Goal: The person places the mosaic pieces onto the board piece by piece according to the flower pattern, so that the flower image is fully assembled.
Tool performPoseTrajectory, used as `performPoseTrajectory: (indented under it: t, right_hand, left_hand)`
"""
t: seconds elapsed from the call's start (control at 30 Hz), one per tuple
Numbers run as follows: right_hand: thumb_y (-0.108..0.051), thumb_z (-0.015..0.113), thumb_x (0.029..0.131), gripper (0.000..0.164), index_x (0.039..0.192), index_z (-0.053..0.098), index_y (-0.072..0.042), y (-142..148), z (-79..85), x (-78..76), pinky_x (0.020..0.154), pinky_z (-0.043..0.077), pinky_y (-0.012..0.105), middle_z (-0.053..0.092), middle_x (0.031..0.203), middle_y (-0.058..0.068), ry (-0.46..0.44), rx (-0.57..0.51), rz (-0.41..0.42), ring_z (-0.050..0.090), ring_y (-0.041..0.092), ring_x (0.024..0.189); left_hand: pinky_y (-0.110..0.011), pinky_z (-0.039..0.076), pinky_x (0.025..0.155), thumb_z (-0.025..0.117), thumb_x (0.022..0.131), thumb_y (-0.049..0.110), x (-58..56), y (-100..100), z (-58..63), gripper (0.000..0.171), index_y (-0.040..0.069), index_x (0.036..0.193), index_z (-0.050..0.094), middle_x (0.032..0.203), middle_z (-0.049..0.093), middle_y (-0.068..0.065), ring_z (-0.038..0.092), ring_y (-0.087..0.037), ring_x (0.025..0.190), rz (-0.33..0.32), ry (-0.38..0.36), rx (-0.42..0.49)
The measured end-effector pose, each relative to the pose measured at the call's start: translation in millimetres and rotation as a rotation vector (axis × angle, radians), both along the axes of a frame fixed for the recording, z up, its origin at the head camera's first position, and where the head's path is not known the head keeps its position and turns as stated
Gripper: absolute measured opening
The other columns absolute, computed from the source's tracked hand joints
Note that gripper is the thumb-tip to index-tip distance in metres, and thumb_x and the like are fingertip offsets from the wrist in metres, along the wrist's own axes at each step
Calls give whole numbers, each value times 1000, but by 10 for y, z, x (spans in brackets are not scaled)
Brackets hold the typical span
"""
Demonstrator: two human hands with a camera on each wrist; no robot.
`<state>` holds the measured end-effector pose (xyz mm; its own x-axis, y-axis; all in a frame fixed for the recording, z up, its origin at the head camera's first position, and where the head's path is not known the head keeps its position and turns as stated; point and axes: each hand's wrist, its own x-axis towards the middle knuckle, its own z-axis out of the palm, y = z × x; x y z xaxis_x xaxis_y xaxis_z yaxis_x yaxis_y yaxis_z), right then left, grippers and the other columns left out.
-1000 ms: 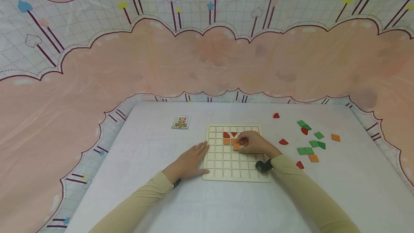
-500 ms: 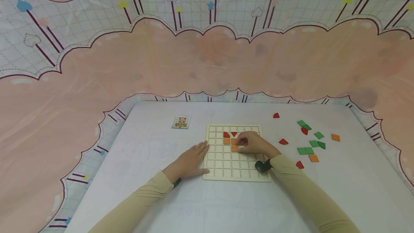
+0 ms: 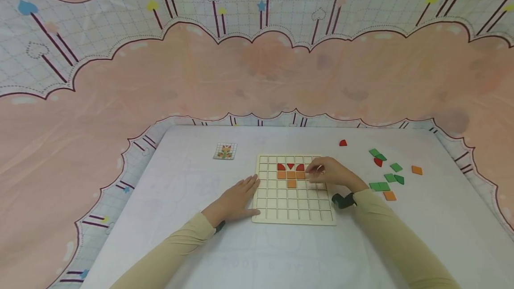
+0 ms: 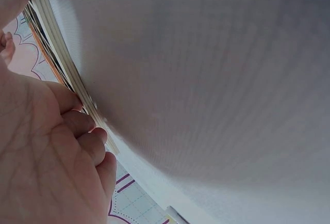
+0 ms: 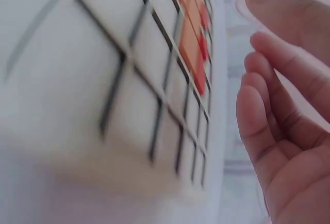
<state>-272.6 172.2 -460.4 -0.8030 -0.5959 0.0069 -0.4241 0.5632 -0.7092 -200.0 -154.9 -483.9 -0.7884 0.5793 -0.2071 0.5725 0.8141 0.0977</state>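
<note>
A pale wooden grid board (image 3: 272, 203) lies on the table. My left hand (image 3: 234, 200) rests along its left side, fingers and thumb touching the edge; the left wrist view shows the fingertips against the board's rim (image 4: 72, 72). Over the right part of the board hovers my right hand (image 3: 332, 174), its thumb apart from the fingers (image 5: 253, 108) and nothing between them. Two red quarter-round tiles (image 3: 300, 167) flank a red triangle tile (image 3: 290, 166) in one row. Beneath them sits a row of orange square tiles (image 3: 291, 175), with one more orange square (image 3: 291, 184) below the middle.
A small picture card (image 3: 225, 151) lies at the board's upper left. Loose green tiles (image 3: 379, 187), orange squares (image 3: 416, 170) and red quarter-rounds (image 3: 343, 143) are scattered on the right of the white table (image 3: 192, 146). A patterned cloth (image 3: 257, 79) hangs behind.
The lower orange square slid left into its cell under the middle. My right hand then let go and moved right, uncovering the row's right end; its arm now hides two red tiles. My left hand stayed.
</note>
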Motion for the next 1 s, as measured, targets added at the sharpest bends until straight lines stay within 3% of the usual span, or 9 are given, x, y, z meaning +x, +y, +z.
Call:
performPoseTrajectory:
  t: [0.2, 0.4, 0.7, 0.9, 1.0]
  right_hand:
    - [-15, 74, 80, 24, 101, 70, -5, 385, 113, -13, 81, 52, 28, 68, 96, 6, 31, 56, -60, 58, 15, 87]
    - [-8, 74, 78, 23, 100, 69, 0, 830, 156, 49, 73, 54, 22, 68, 96, 14, 93, 36, -86, 61, 18, 81]
    - [-13, 71, 83, 28, 106, 66, 2, 1436, 203, 208, 72, 51, 12, 66, 98, 13, 28, 120, -212, 52, -7, 79]
    - [-22, 69, 85, 39, 115, 62, 2, 1729, 247, 271, 70, 49, 12, 64, 107, 19, -55, 186, -328, 57, 4, 87]
    - [-25, 68, 86, 44, 119, 60, 3, 1859, 240, 291, 71, 49, 12, 63, 112, 22, -85, 192, -366, 56, 1, 88]
  left_hand:
    - [-41, 22, 119, 48, 90, 59, 15, 9, 31, 88, 1, 149, 18, 158, 15, -15, 17, -27, 146, 1, 0, 7]
    - [-41, 23, 118, 48, 90, 58, 12, 19, 47, 87, 0, 149, 19, 157, 16, -16, 18, -28, 146, -6, 5, 10]
    - [-40, 22, 119, 47, 90, 59, -3, 19, 24, 88, 1, 149, 18, 157, 16, -15, 17, -27, 146, 2, 0, 5]
    - [-40, 21, 119, 46, 90, 60, -13, 14, 4, 88, 2, 150, 17, 158, 14, -14, 16, -26, 146, 4, -2, -2]
    - [-40, 21, 119, 47, 90, 60, -12, 14, 10, 88, 2, 150, 17, 158, 14, -15, 16, -27, 146, -1, -5, 2]
